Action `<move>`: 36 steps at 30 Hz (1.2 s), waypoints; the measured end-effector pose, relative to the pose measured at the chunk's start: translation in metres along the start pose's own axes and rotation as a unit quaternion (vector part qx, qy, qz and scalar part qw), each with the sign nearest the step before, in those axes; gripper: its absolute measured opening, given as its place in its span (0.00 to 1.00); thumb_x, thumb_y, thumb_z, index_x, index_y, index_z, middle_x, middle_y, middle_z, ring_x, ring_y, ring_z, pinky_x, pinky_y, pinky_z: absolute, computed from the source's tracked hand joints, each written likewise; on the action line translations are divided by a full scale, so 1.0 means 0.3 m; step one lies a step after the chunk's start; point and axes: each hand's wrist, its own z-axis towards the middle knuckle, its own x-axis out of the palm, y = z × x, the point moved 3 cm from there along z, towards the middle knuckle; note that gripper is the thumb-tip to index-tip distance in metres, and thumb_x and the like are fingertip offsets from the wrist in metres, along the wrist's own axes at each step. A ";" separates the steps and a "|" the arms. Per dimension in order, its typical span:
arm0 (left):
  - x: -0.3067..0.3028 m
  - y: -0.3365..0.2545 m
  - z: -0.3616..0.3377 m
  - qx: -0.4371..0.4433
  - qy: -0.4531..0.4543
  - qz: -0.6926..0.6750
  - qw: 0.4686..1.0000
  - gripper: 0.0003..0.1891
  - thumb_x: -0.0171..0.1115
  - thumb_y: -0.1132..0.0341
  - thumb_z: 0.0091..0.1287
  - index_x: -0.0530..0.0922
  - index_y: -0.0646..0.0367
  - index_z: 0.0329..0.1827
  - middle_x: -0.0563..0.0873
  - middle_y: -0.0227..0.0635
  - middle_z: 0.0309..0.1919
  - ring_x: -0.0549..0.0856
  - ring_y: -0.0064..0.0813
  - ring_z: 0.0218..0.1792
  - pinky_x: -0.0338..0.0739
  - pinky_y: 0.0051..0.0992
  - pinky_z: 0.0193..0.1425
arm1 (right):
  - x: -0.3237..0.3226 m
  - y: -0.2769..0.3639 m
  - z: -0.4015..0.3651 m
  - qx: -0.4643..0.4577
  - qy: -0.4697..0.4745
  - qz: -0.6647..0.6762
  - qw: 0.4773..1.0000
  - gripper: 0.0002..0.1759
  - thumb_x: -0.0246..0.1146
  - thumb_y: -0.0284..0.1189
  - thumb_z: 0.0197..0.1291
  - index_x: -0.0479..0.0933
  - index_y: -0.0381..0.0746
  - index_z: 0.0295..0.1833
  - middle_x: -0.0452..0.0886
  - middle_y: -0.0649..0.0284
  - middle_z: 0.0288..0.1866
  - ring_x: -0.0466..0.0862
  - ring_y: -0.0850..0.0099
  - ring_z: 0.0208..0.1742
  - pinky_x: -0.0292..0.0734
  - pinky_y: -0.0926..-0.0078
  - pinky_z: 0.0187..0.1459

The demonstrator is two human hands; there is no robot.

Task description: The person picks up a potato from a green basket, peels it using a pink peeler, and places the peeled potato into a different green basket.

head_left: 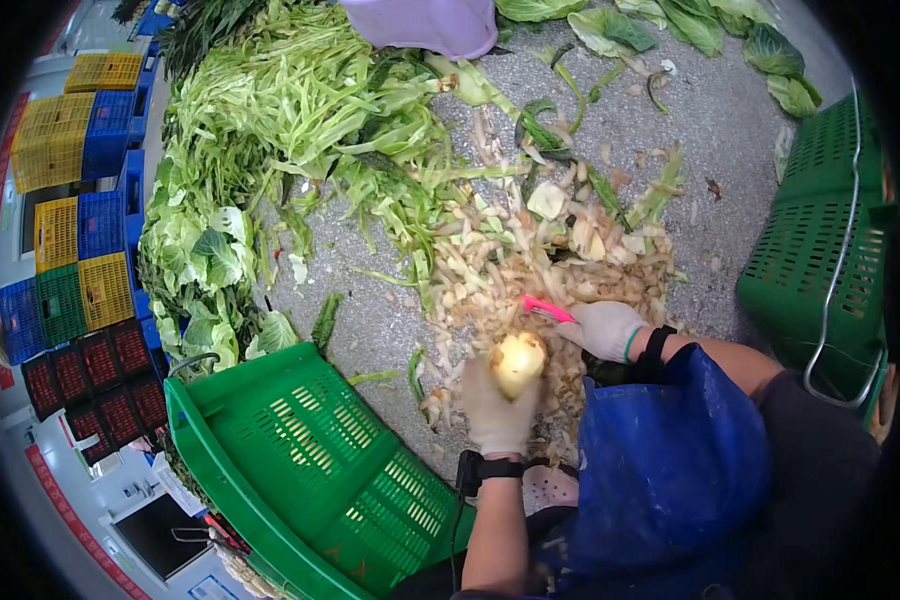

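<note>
My left hand (497, 415), in a pale work glove, holds a round, partly peeled vegetable (519, 362) from below. Its surface is pale yellow with brown patches near the top, and its exact kind does not show. Just up and to the right, my right hand (608, 331), also gloved, is closed round a bright pink peeler (548, 309). The peeler points left, a little apart from the vegetable. Under both hands lies a spread of brown and whitish peelings (530, 262) on the ground.
A green crate (300, 440) leans at the lower left; another green crate (810, 250) with a wire handle stands right. Green leaf trimmings (280, 110) are heaped at upper left, beside a purple tub (430, 25). Stacked crates (80, 230) stand far left. A blue apron (670, 430) covers my lap.
</note>
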 end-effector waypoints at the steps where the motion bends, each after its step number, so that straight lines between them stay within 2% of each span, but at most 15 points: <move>1: 0.002 -0.020 0.001 -0.001 -0.001 0.002 1.000 0.40 0.74 0.55 0.49 0.66 0.59 0.64 0.76 0.50 0.56 0.73 0.52 0.59 0.63 0.46 0.68 | -0.001 0.004 -0.001 -0.003 0.003 0.004 1.000 0.26 0.48 0.51 0.68 0.76 0.38 0.44 0.83 0.48 0.36 0.83 0.49 0.40 0.76 0.52 0.43; 4: 0.024 -0.029 0.023 -0.004 0.040 0.091 0.995 0.46 0.78 0.57 0.39 0.66 0.58 0.64 0.76 0.48 0.55 0.75 0.51 0.55 0.69 0.43 0.62 | -0.014 0.015 -0.021 -0.001 -0.004 0.005 1.000 0.26 0.48 0.51 0.68 0.75 0.38 0.46 0.83 0.48 0.36 0.83 0.49 0.40 0.76 0.51 0.42; 7: 0.039 0.021 0.082 -0.046 0.106 0.043 0.992 0.44 0.78 0.58 0.39 0.66 0.57 0.62 0.77 0.45 0.54 0.77 0.50 0.52 0.72 0.41 0.59 | -0.025 0.050 -0.067 -0.018 -0.014 0.019 1.000 0.25 0.48 0.50 0.69 0.75 0.39 0.47 0.83 0.48 0.36 0.84 0.49 0.39 0.76 0.51 0.41; 8: 0.037 0.030 0.097 -0.013 0.109 0.042 0.993 0.43 0.79 0.59 0.39 0.67 0.60 0.60 0.78 0.47 0.47 0.77 0.49 0.51 0.72 0.43 0.57 | -0.015 0.063 -0.069 -0.018 -0.013 0.019 1.000 0.25 0.48 0.50 0.69 0.75 0.39 0.47 0.83 0.48 0.36 0.84 0.49 0.39 0.76 0.51 0.41; 11: 0.037 0.025 0.119 -0.011 0.181 0.049 0.982 0.44 0.79 0.57 0.39 0.66 0.60 0.61 0.78 0.48 0.48 0.77 0.50 0.52 0.72 0.43 0.58 | 0.011 0.078 -0.055 -0.083 0.012 -0.032 0.996 0.25 0.48 0.50 0.69 0.75 0.39 0.48 0.83 0.48 0.35 0.84 0.49 0.37 0.77 0.52 0.39; 13: 0.037 0.029 0.112 -0.003 0.148 0.046 0.988 0.43 0.78 0.56 0.40 0.67 0.59 0.60 0.77 0.45 0.49 0.77 0.48 0.52 0.72 0.42 0.57 | 0.005 0.047 -0.004 -0.028 0.042 -0.070 0.996 0.24 0.48 0.51 0.69 0.74 0.41 0.49 0.83 0.49 0.34 0.84 0.49 0.35 0.77 0.52 0.36; 15: 0.043 0.050 0.096 0.003 0.126 0.043 0.991 0.42 0.77 0.55 0.40 0.68 0.57 0.59 0.76 0.42 0.50 0.77 0.46 0.51 0.73 0.40 0.57 | 0.020 0.070 -0.036 -0.034 0.022 -0.070 0.997 0.23 0.48 0.51 0.69 0.74 0.43 0.49 0.84 0.50 0.34 0.84 0.49 0.33 0.77 0.52 0.34; 17: 0.051 0.047 0.087 -0.002 0.100 0.056 0.993 0.40 0.77 0.57 0.41 0.68 0.56 0.58 0.76 0.41 0.51 0.76 0.46 0.53 0.72 0.41 0.58 | 0.023 0.130 -0.067 -0.105 0.045 -0.072 0.991 0.23 0.48 0.51 0.69 0.75 0.42 0.47 0.84 0.50 0.34 0.84 0.49 0.33 0.77 0.51 0.34; 19: 0.055 0.047 0.081 0.001 0.116 0.045 0.992 0.40 0.77 0.57 0.41 0.67 0.56 0.59 0.76 0.42 0.51 0.76 0.46 0.53 0.71 0.41 0.58 | 0.043 0.085 -0.023 -0.099 0.027 -0.057 0.993 0.24 0.48 0.51 0.69 0.75 0.41 0.46 0.84 0.50 0.34 0.84 0.49 0.35 0.77 0.52 0.36; 22: 0.042 0.047 0.113 0.013 0.133 0.030 0.991 0.41 0.77 0.57 0.40 0.67 0.55 0.60 0.76 0.43 0.51 0.76 0.48 0.54 0.71 0.42 0.59 | 0.005 0.053 0.021 -0.025 0.040 -0.038 0.998 0.23 0.48 0.51 0.68 0.76 0.43 0.45 0.83 0.49 0.34 0.84 0.49 0.38 0.77 0.53 0.42; 25: 0.038 0.045 0.099 -0.010 0.137 0.034 0.990 0.42 0.77 0.58 0.40 0.67 0.55 0.61 0.76 0.43 0.51 0.75 0.47 0.54 0.71 0.42 0.58 | -0.005 0.125 -0.052 -0.076 -0.007 -0.026 0.997 0.23 0.48 0.51 0.68 0.76 0.43 0.45 0.84 0.49 0.35 0.84 0.49 0.39 0.77 0.53 0.41; 28: 0.042 0.045 0.114 0.012 0.162 0.036 0.986 0.44 0.78 0.57 0.41 0.66 0.60 0.63 0.78 0.48 0.50 0.76 0.50 0.55 0.70 0.44 0.61 | 0.001 0.118 -0.029 -0.073 0.036 -0.054 0.995 0.23 0.48 0.50 0.68 0.76 0.42 0.46 0.84 0.50 0.36 0.84 0.50 0.39 0.77 0.53 0.41; 32: 0.040 0.059 0.122 0.000 0.143 -0.001 0.990 0.42 0.77 0.58 0.39 0.68 0.56 0.59 0.76 0.43 0.51 0.76 0.47 0.54 0.71 0.42 0.58 | -0.003 0.125 -0.008 -0.062 0.029 -0.045 0.997 0.24 0.48 0.50 0.68 0.77 0.40 0.46 0.84 0.50 0.36 0.84 0.50 0.40 0.77 0.53 0.43; 34: 0.043 0.060 0.128 -0.013 0.186 -0.010 0.982 0.42 0.77 0.58 0.38 0.67 0.57 0.59 0.77 0.44 0.50 0.76 0.48 0.54 0.70 0.42 0.59 | 0.003 0.109 -0.007 -0.058 0.025 -0.029 0.998 0.24 0.48 0.49 0.68 0.77 0.39 0.45 0.84 0.49 0.37 0.84 0.49 0.41 0.77 0.53 0.43; 36: 0.038 0.059 0.120 -0.016 0.180 -0.020 0.983 0.41 0.77 0.58 0.39 0.68 0.58 0.59 0.78 0.44 0.49 0.76 0.49 0.54 0.71 0.42 0.59 | 0.012 0.083 0.028 0.007 0.094 -0.001 0.996 0.26 0.47 0.50 0.69 0.78 0.38 0.45 0.84 0.48 0.38 0.84 0.49 0.42 0.77 0.53 0.44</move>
